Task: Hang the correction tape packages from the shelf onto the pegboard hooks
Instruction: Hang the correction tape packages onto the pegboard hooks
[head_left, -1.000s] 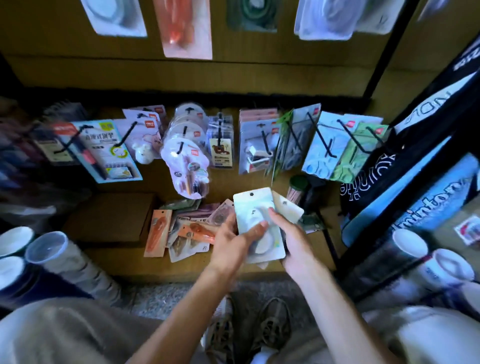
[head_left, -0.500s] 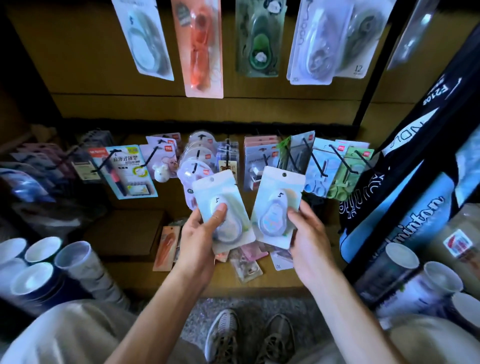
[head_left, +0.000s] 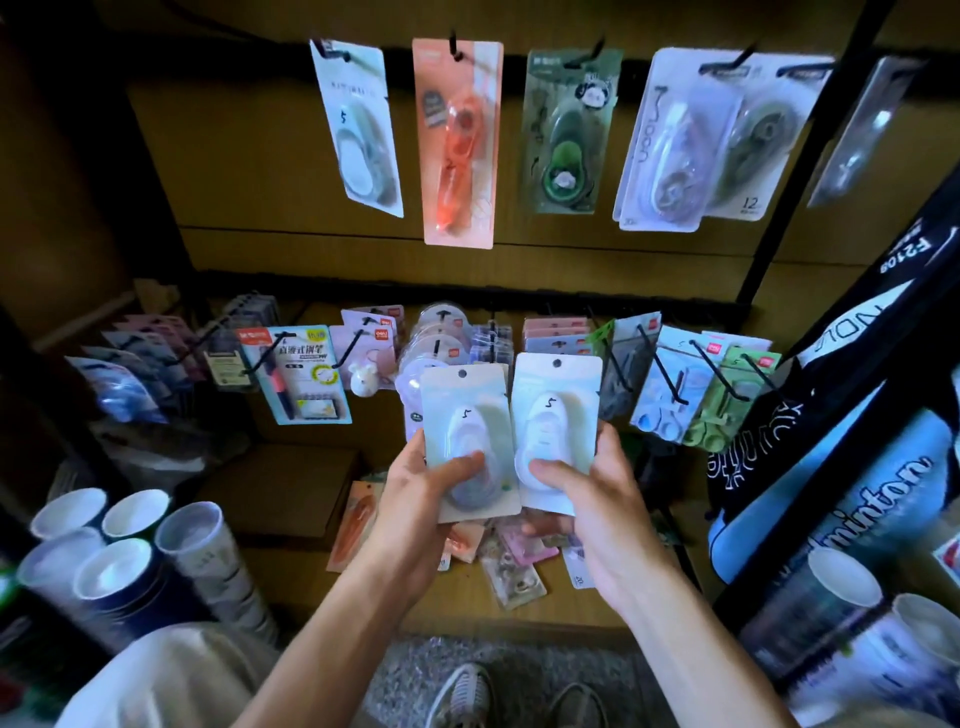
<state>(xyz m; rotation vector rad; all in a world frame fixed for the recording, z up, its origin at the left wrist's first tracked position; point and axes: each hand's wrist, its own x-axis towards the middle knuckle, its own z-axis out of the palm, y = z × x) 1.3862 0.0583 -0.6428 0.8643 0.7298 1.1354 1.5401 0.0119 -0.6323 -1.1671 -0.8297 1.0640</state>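
The left hand gripped one pale correction tape package. The right hand gripped another just beside it, both upright.

I count two pale white-green correction tape packages in my hands, six carded tape packs on the top row of hooks, and five white-rimmed tubes bottom left.

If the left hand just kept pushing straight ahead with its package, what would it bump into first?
Probably the round blister packs hanging on the lower hooks, right behind the package the left hand holds; depth is hard to judge.
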